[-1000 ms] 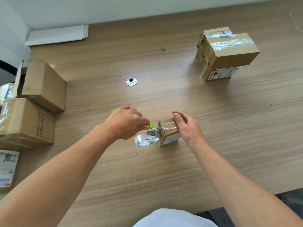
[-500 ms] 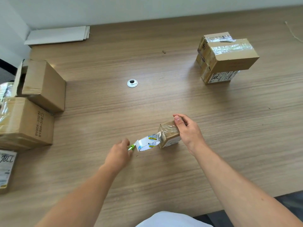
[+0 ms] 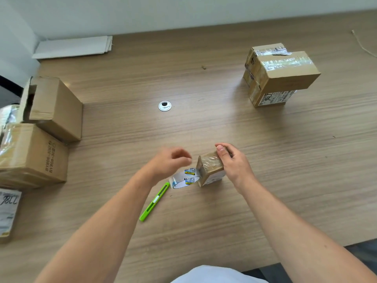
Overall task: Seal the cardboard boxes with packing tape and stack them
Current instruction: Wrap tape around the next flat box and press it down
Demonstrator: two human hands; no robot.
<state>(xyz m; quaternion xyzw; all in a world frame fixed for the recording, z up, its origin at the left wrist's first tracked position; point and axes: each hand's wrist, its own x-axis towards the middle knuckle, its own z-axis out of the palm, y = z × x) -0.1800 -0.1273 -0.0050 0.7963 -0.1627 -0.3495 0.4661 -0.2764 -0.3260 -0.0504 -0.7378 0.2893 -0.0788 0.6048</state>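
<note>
Single view: wide-angle head camera, above near edge of table [image 3: 224, 123], faces forward and down, close range; far table edge and wall [image 3: 183, 13] at top.

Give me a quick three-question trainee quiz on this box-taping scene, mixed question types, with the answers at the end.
1. True or false: the green knife lies on the table, in no hand.
2. Which hand grips the small box?
3. The taped stack stands: A far right; B far left; C at the near edge.
Key: 1 true; 2 the right hand; 3 A.
</note>
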